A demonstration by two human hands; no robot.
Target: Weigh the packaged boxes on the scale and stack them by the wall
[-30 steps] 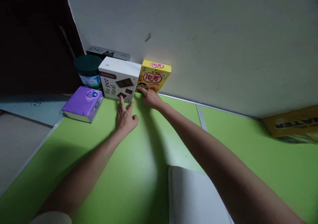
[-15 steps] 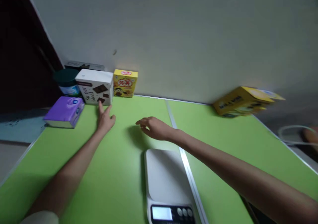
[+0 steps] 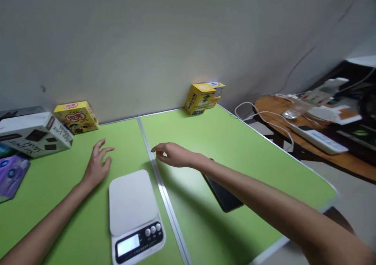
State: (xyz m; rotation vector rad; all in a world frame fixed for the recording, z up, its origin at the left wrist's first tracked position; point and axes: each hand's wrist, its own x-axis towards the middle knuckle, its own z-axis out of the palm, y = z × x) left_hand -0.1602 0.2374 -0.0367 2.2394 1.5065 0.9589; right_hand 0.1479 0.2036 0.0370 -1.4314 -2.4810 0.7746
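My left hand [image 3: 97, 164] hovers over the green table with fingers apart and nothing in it, between the white box with chocolate pictures [image 3: 38, 135] and the kitchen scale [image 3: 133, 202]. Fingers loosely curved, my right hand [image 3: 172, 154] is held above the table's metal seam, also holding nothing. The scale lies flat just below both hands, its display lit. Behind the left hand, a small yellow box [image 3: 76, 118] stands against the wall. Partly under my right forearm lies a dark phone [image 3: 223, 192].
Yellow boxes [image 3: 201, 99] stand at the table's back right corner. A purple tissue pack [image 3: 13, 176] sits at the left edge. Right of the green table [image 3: 252, 155], a wooden side table [image 3: 266, 102] bears a power strip [image 3: 321, 138], a clear bottle [image 3: 315, 96] and white cables.
My view has turned right, bringing the phone and side table into sight. My left hand has left the white box's front. My right hand has moved rightward to the seam, still empty.
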